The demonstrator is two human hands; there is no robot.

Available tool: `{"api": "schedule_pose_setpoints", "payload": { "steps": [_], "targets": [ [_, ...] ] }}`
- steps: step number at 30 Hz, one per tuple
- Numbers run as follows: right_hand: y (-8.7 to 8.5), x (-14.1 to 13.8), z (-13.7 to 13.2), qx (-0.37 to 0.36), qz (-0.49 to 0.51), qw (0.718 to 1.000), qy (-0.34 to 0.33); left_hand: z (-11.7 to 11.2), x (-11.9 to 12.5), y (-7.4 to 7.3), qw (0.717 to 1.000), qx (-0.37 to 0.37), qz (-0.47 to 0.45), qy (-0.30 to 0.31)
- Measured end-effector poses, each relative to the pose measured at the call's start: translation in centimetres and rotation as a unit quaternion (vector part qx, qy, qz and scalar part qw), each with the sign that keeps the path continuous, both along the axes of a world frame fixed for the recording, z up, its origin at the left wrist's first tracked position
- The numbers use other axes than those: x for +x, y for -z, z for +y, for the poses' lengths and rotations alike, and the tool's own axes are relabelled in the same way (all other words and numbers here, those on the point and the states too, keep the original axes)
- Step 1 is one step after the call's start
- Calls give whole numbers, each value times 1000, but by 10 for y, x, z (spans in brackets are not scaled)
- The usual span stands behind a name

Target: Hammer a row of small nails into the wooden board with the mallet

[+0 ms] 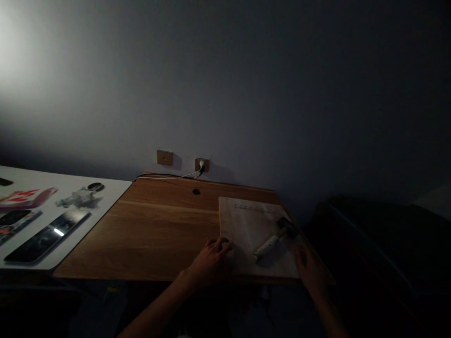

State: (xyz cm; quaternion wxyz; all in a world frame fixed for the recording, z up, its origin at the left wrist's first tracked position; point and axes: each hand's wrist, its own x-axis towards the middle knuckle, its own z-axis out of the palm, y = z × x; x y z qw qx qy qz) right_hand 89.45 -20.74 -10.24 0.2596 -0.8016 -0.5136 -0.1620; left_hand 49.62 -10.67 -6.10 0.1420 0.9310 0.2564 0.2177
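A thin pale board with a row of faint marks near its far edge lies on the right part of the wooden desk. On it rests a hammer-like tool, its light handle pointing toward me and its dark head pointing away. My left hand is at the board's near left edge, fingers bent and closed against it. At the opposite edge, my right hand has its fingers curled by the board's side. Neither hand touches the tool. Dim light blurs the right fingers.
The wooden desk adjoins a white table on the left. That table bears a dark glossy tablet-like slab, a red-and-white packet and crumpled clear plastic. Cables run to a wall socket.
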Motion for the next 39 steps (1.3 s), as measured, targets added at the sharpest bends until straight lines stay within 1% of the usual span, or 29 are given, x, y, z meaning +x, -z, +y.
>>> {"api": "schedule_pose_setpoints", "payload": {
  "steps": [3, 6, 8, 11, 13, 15, 17, 19, 22, 24, 27, 30, 33, 36, 39],
  "targets": [
    [-2, 9, -6, 11, -29, 1000, -5, 3, 18, 5, 1000, 24, 7, 11],
    [0, 15, -9, 22, -32, 999, 1, 4, 25, 6, 999, 31, 10, 4],
    [1, 19, -9, 17, -22, 1000, 9, 4, 27, 5, 999, 32, 17, 7],
    [1, 24, -7, -13, -1, 1000, 20, 2, 26, 4, 999, 32, 34, 23],
    [-2, 24, -5, -33, 13, 999, 23, 1, 24, 4, 998, 32, 45, 24],
    [-7, 20, -5, -45, 21, 998, 29, 0, 24, 3, 998, 40, 48, 10],
    [-13, 15, -6, -49, 21, 997, 53, 0, 23, 2, 998, 48, 44, 0],
    [-19, 9, -10, -55, 14, 994, 97, 0, 24, 0, 998, 46, 39, 4],
    [-23, 3, -16, -109, 22, 981, 158, 2, 25, -3, 998, 36, 42, 18],
    [-23, 2, -18, -138, 42, 974, 174, 2, 25, -5, 998, 36, 41, 12],
    [-21, 4, -17, -126, 80, 972, 184, 0, 24, -6, 999, 31, 33, -2],
    [-19, 6, -15, -89, 104, 978, 154, -2, 18, -6, 999, 18, 25, -13],
    [-17, -2, -16, -48, 76, 991, 97, -4, 2, -6, 999, 18, 15, -35],
    [-16, -22, -18, -31, 44, 998, 36, -3, -25, -5, 997, 29, 9, -70],
    [-16, -50, -20, -33, 31, 999, -21, 0, -57, -6, 994, 44, 13, -103]
  ]
}}
